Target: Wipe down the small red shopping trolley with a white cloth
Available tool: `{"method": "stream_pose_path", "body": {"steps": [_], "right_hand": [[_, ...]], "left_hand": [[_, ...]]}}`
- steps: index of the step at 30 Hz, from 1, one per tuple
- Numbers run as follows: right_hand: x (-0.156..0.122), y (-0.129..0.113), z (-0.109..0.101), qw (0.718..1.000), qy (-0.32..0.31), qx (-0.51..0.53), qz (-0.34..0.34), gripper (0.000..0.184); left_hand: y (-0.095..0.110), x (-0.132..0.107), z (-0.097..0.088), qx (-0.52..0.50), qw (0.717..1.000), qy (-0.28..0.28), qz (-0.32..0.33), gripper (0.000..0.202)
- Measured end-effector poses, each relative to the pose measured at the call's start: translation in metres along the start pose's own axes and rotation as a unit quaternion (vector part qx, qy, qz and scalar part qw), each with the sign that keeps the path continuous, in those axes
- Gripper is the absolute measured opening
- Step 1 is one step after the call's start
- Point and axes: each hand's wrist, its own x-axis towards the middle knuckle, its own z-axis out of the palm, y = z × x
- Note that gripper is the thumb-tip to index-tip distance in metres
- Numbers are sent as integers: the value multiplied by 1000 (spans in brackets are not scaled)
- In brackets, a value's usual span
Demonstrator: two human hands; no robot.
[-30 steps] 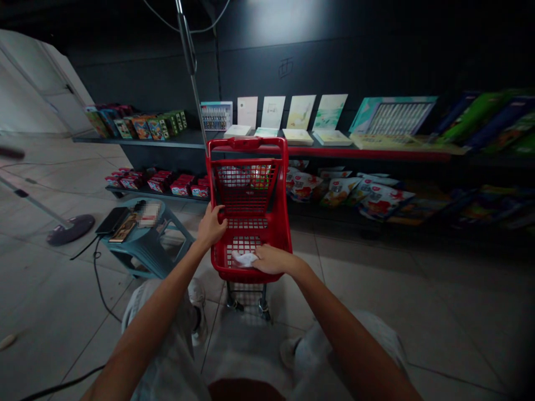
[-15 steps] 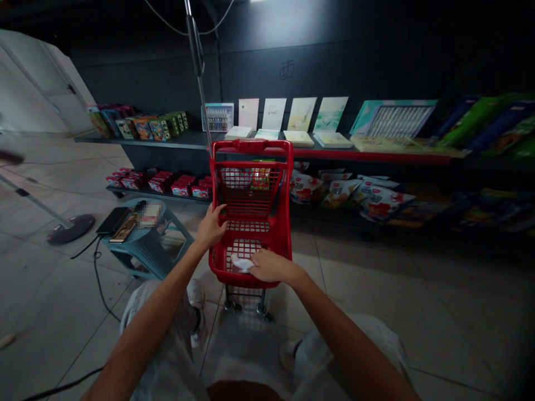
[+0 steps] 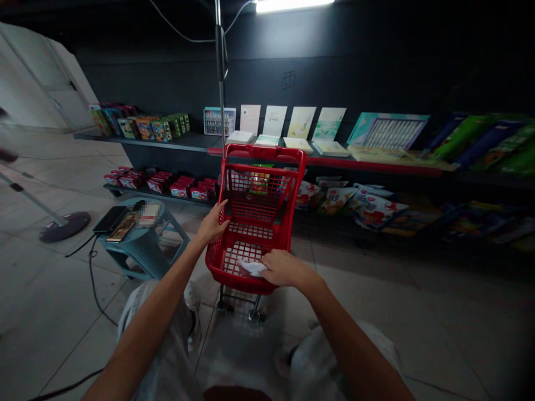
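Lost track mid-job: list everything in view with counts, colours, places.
Cart: one, red, centre
Cloth: one, white, over cart
Stool: one, bluish, left
Items: several, mostly dark, stool
Poles: two, grey, left and middle
Cables: some, black, floor
Shelves: two visible, dark, behind
Boxes: many, mixed, upper left
Booklets: four upright, pale, upper middle
Cases: two, bluish, beside booklets
Packs: several, green and blue, upper right
Packets: many, red, lower left
Bags: several, whitish, lower right
Lamp: one, white, top
Door: one, pale, left
Left hand: one, on cart
Right hand: one, on cloth
Legs: two, pale trousers, below
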Motion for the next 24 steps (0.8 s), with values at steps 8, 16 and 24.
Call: {"method": "stream_pose_path", "body": {"steps": [8,16,24], "right_hand": [[3,-7,20,998,48,-44,-1,37],[-3,4,19,997,70,-37,23,33],[-5,6,21,996,82,-20,-15,29]], "left_hand": [[68,-42,-6,129,990,56,13,51],[124,-125,41,172,969,-125,129,50],[95,-122,38,227,951,-146,150,41]]}}
